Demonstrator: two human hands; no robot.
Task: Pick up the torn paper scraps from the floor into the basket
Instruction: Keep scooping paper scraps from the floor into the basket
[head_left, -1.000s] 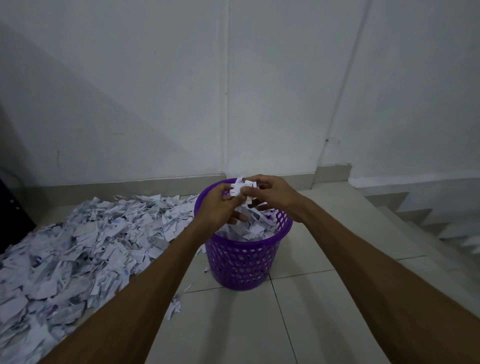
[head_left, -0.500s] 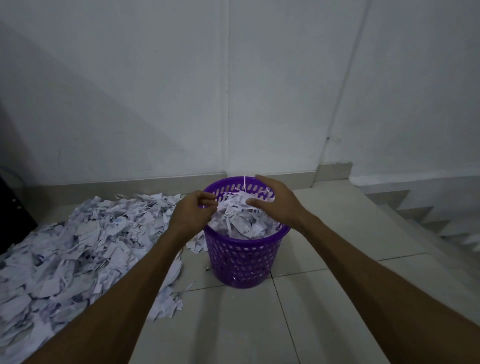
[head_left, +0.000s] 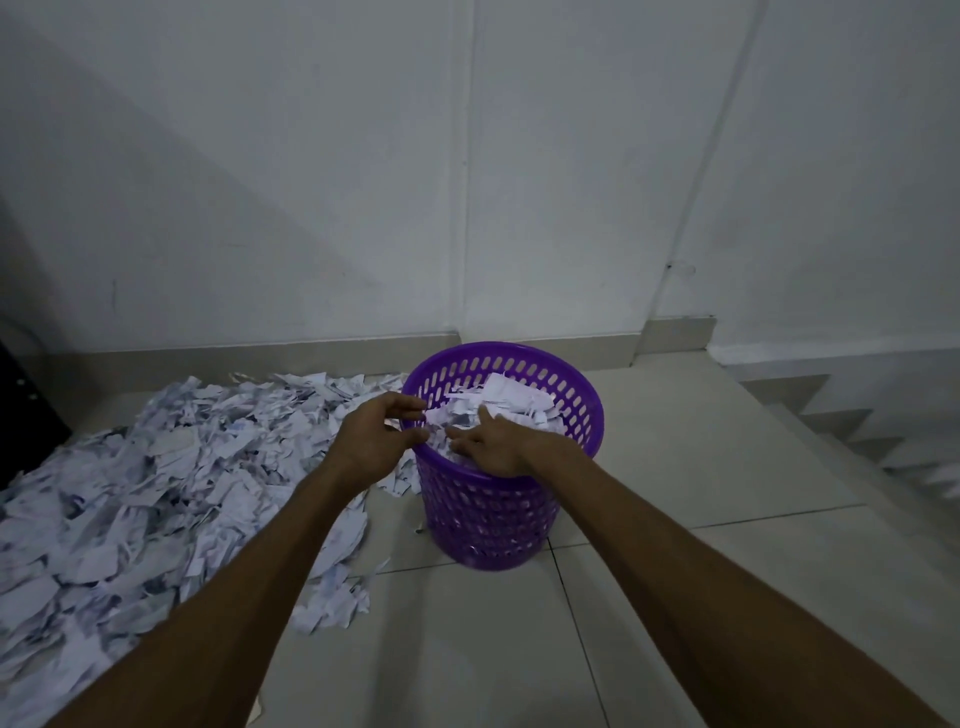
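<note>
A purple perforated basket (head_left: 488, 514) stands on the tiled floor, filled near its rim with white paper scraps (head_left: 511, 397). A wide heap of torn scraps (head_left: 156, 488) covers the floor to its left. My left hand (head_left: 374, 441) hovers at the basket's left rim, fingers loosely bent, nothing gripped. Inside the basket, my right hand (head_left: 488, 441) lies flat, palm down, with straight fingers on the scraps at the near side.
A white wall with a grey skirting runs behind the basket. Stairs (head_left: 883, 436) descend at the right. A dark object (head_left: 26, 405) stands at the far left edge. Bare tiles (head_left: 675, 467) lie right of the basket and in front of it.
The bunch of scraps held over the basket a second ago has dropped in. Both hands have lowered; the right now lies flat on the scraps, the left has drifted to the rim.
</note>
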